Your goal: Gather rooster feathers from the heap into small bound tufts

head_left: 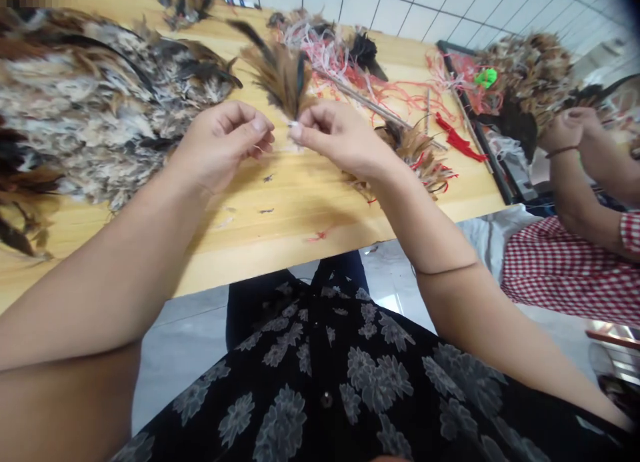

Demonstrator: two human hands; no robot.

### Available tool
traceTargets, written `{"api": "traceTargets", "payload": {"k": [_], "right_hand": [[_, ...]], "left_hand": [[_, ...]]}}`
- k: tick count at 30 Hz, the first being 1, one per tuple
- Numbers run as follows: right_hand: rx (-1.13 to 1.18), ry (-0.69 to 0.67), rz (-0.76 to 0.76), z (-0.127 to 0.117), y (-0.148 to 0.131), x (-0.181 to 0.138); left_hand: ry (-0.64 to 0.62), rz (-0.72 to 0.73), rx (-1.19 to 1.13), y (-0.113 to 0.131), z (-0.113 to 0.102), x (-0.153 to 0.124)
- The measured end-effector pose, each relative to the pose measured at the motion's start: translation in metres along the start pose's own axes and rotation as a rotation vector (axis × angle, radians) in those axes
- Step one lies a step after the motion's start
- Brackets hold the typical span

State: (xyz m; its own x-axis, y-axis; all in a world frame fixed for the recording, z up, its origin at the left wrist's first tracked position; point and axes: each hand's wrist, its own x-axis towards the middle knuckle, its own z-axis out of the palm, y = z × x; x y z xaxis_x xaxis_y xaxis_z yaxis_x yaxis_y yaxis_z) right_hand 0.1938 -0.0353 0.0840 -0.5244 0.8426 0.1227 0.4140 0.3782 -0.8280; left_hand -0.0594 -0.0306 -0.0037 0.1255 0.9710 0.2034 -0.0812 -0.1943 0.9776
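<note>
My right hand (336,137) pinches the quill ends of a small bunch of brown feathers (280,72), which fans upward above the wooden table (280,209). Just to its left, my left hand (227,142) has its fingers curled and its thumb pressed to the fingertips. What it pinches is too small to make out. The two hands are a few centimetres apart over the table's middle.
A large heap of loose brown and white feathers (85,102) covers the table's left side. Red and pink strings (400,82) and thin sticks lie at the back right, with a finished feather bundle (420,157). Another person in red check cloth (570,269) works at the right.
</note>
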Motion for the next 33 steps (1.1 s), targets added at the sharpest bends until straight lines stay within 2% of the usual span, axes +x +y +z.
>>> {"api": "traceTargets", "payload": {"k": [2,5,8,11,14,15,17,20,23,25,28,31,33], "right_hand": [[-0.084,0.107,-0.005,-0.027,-0.003,-0.035],[-0.259,0.209,0.113,-0.067,0.005,-0.087],[-0.425,0.256,0.257,-0.089,0.019,-0.122],[-0.747,0.260,0.492,-0.084,0.021,-0.133],[-1.045,0.100,0.809,-0.068,0.007,-0.129],[-1.093,0.065,0.853,-0.064,0.002,-0.128],[-1.128,0.127,0.832,-0.063,-0.006,-0.128],[-1.096,0.342,0.657,-0.069,-0.014,-0.128],[-1.010,0.456,0.511,-0.058,-0.025,-0.116],[-0.948,0.402,0.509,-0.035,-0.038,-0.098],[-0.851,0.169,0.406,0.012,-0.052,-0.062],[-0.799,0.035,0.193,0.051,-0.047,-0.028],[-0.757,-0.011,0.130,0.065,-0.037,-0.012]], "left_hand": [[0.005,-0.021,0.085,0.008,0.002,-0.004],[-0.002,-0.101,0.217,0.014,0.004,-0.007],[-0.004,-0.154,0.308,0.014,0.007,-0.009],[-0.041,-0.174,0.348,0.012,0.005,-0.010],[-0.086,-0.166,0.346,0.007,0.000,-0.010],[-0.084,-0.155,0.339,0.004,-0.002,-0.009],[-0.057,-0.128,0.310,-0.002,-0.005,-0.006],[-0.006,-0.102,0.295,-0.011,-0.008,0.002],[0.028,-0.065,0.431,-0.016,-0.011,0.007],[0.025,-0.035,0.512,-0.017,-0.013,0.007],[0.039,0.007,0.540,-0.019,-0.016,0.005],[0.101,0.036,0.520,-0.020,-0.019,0.004],[0.164,0.073,0.520,-0.016,-0.021,0.003]]}}
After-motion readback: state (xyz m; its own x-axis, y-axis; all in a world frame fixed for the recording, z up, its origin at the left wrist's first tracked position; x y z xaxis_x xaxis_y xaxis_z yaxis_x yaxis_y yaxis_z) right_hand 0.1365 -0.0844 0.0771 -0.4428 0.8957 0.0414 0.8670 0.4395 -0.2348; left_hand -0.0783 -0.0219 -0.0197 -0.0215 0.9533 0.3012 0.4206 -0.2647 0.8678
